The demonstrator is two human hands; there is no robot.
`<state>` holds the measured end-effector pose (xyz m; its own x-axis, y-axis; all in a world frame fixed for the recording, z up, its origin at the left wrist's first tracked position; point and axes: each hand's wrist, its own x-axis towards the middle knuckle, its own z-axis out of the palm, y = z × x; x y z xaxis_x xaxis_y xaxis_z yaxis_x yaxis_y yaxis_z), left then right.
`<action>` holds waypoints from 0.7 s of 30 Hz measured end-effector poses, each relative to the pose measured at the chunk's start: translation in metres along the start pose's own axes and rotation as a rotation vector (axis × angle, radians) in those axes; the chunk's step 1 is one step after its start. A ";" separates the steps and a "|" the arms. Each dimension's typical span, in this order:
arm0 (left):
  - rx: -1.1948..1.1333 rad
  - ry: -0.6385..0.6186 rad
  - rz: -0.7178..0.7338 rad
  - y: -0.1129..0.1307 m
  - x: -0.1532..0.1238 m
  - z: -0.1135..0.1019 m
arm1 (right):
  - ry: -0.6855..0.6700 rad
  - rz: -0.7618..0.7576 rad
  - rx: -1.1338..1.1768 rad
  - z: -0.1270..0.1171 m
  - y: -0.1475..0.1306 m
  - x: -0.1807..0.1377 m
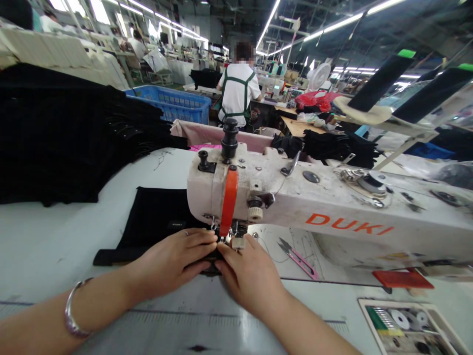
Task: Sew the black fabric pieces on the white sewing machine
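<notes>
My left hand lies on a piece of black cloth just left of the needle area of a white sewing machine. Its fingers are pressed together on the cloth, the thumb nearer me. My right hand meets it from the other side, thumb and forefinger at the cloth's near edge below the orange lever. Both hands partly hide the presser foot and the cloth between them. A small label shows on the cloth, whose left end looks folded or rolled.
Thread snips with pink handles lie right of my right hand. A tall stack of black cloth stands on the left. A bobbin tray is at lower right. Beyond are a blue basket and a person facing away.
</notes>
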<state>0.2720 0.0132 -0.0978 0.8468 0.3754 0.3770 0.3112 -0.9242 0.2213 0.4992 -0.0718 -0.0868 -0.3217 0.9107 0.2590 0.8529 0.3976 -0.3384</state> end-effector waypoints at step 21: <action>-0.093 0.150 -0.136 -0.001 0.006 0.006 | 0.223 -0.050 0.018 0.005 0.012 -0.002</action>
<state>0.2797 0.0161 -0.1010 0.7237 0.5089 0.4660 0.3710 -0.8564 0.3590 0.5080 -0.0684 -0.0959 -0.2625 0.8434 0.4688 0.8302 0.4451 -0.3357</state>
